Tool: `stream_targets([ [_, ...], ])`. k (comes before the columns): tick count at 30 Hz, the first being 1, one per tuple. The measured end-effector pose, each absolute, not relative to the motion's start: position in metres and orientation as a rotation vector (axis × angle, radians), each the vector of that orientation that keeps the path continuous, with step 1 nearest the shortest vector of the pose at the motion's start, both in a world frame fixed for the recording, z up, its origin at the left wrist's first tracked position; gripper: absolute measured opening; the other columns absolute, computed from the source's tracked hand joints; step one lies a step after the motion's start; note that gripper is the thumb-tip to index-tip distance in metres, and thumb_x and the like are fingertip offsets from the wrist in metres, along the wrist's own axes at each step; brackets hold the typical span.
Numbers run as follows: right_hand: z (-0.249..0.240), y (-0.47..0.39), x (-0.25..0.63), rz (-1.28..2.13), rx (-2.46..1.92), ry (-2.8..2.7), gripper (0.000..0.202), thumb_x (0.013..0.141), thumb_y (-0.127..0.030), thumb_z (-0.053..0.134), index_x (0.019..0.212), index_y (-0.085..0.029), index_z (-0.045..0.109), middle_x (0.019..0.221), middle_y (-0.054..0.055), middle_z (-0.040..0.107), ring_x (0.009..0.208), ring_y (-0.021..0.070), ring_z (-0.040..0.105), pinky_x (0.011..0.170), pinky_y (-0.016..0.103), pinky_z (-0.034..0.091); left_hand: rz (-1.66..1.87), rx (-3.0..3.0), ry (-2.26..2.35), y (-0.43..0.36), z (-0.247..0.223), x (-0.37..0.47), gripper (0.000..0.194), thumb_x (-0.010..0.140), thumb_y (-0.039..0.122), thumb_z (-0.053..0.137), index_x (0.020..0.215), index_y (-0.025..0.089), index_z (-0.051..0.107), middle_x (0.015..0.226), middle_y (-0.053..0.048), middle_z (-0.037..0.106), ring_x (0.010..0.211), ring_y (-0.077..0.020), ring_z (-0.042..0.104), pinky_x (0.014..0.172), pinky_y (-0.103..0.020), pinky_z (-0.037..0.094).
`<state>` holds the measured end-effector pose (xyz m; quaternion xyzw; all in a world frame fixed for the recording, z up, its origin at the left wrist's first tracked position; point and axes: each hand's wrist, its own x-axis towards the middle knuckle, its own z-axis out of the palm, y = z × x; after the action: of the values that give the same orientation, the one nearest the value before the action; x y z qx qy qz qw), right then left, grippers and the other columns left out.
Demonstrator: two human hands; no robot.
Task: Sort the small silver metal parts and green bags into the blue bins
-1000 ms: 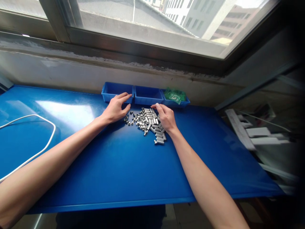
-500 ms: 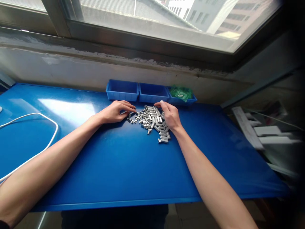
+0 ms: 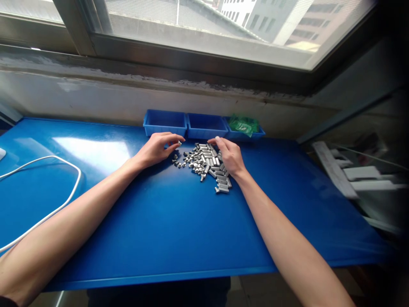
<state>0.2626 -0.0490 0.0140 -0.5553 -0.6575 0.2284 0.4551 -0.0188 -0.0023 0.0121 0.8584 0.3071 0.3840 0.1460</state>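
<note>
A pile of small metal hardware lies on the blue tabletop between my hands. Short bolts point(image 3: 194, 163) make up its left part, and longer metal standoffs point(image 3: 220, 180) its right part. My left hand point(image 3: 161, 149) is at the pile's left, with thumb and forefinger pinched on a small bolt point(image 3: 179, 143) held just above the table. My right hand point(image 3: 230, 155) rests against the far right side of the standoffs, curved, with its visible fingertips apart. Part of the standoffs is hidden behind it, and I make out nothing held there.
Three blue bins stand in a row at the wall: a left bin point(image 3: 164, 131), a middle bin point(image 3: 206, 133), and a right one holding a green plastic bag point(image 3: 244, 124). A white cable point(image 3: 78, 170) loops across the table's left. White parts point(image 3: 361, 172) sit beyond the right edge.
My left hand has lifted slightly off the pile's left edge, and a bolt now shows between its fingertips. My right hand stays at the standoffs. The view has shifted a little.
</note>
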Motion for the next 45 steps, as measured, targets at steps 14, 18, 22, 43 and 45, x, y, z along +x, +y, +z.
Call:
stream_targets([
  [14,0.013,-0.047,0.263,0.566,-1.362,-1.622,0.053,0.101,-0.067,0.049,0.098,-0.025,0.082,0.107,0.004,0.082,0.105,0.0261,0.073,0.098,0.038,0.05,1.432,1.895,1.102,0.005,0.031,-0.015,0.049,0.091,0.041,0.074,0.132,0.015,0.073,0.108,-0.01,0.081,0.096,-0.0225,0.078,0.091,-0.036,0.064],
  [18,0.012,-0.047,0.264,0.572,-1.363,-1.623,0.054,0.101,-0.067,0.049,0.097,-0.025,0.082,0.106,0.003,0.082,0.104,0.026,0.073,0.097,0.038,0.051,1.216,2.328,0.958,-0.01,0.031,-0.023,0.033,0.095,0.044,0.068,0.105,0.015,0.08,0.091,-0.008,0.078,0.077,-0.0165,0.072,0.077,-0.029,0.059],
  [22,0.012,-0.047,0.264,0.568,-1.363,-1.62,0.055,0.1,-0.069,0.049,0.097,-0.025,0.082,0.105,0.003,0.082,0.104,0.026,0.073,0.097,0.038,0.051,0.797,2.631,0.798,-0.016,0.025,-0.032,0.04,0.094,0.054,0.068,0.109,0.018,0.078,0.096,-0.008,0.073,0.08,-0.0177,0.067,0.072,-0.029,0.052],
  [43,0.013,-0.047,0.263,0.567,-1.367,-1.622,0.056,0.1,-0.069,0.048,0.098,-0.025,0.083,0.104,0.004,0.082,0.104,0.0269,0.073,0.096,0.038,0.051,0.929,2.565,0.832,-0.007,0.007,-0.032,0.024,0.097,0.039,0.066,0.09,0.018,0.075,0.083,-0.004,0.069,0.069,-0.0136,0.061,0.066,-0.026,0.047],
  [45,0.013,-0.047,0.263,0.565,-1.366,-1.622,0.056,0.1,-0.069,0.048,0.098,-0.025,0.083,0.103,0.004,0.082,0.103,0.027,0.073,0.095,0.039,0.052,0.951,2.544,0.829,-0.007,0.008,-0.031,0.024,0.097,0.038,0.067,0.089,0.018,0.076,0.083,-0.004,0.071,0.069,-0.0136,0.063,0.066,-0.025,0.048],
])
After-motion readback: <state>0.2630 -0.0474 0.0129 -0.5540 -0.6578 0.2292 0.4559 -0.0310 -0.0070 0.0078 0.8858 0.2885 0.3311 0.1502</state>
